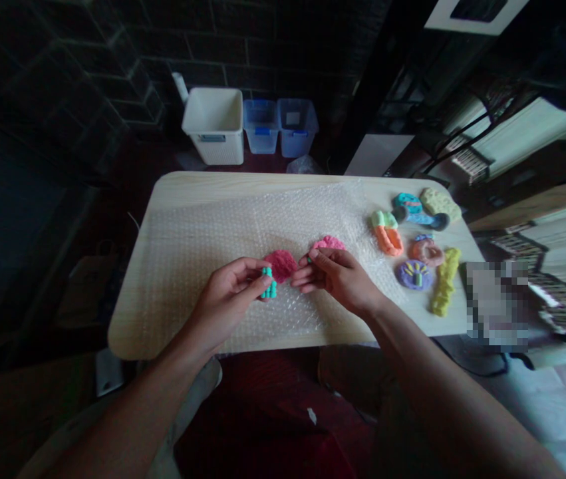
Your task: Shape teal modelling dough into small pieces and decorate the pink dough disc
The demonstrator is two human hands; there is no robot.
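My left hand (pixel 235 286) pinches a small teal-green clay piece (pixel 269 283) with a bumpy, ridged surface between thumb and fingers, above the bubble wrap (pixel 197 239). My right hand (pixel 330 269) has thumb and index finger pressed together on a tiny dark green bit (pixel 309 260), which looks like clay; the other fingers stretch toward the left. Between the two hands lies a dark red-pink clay lump (pixel 283 265), flattened and rough. Just behind my right hand sits a brighter pink clay piece (pixel 329 242), partly hidden by it.
Several modelled clay pieces sit at the table's right: an orange-and-green one (pixel 387 236), a purple disc (pixel 414 274), a yellow strip (pixel 445 283), a brown ring (pixel 427 252), a blue-grey bar (pixel 422 217). Beyond the wooden table (pixel 128 319) stand a white bin (pixel 217 136) and blue tubs (pixel 296 140).
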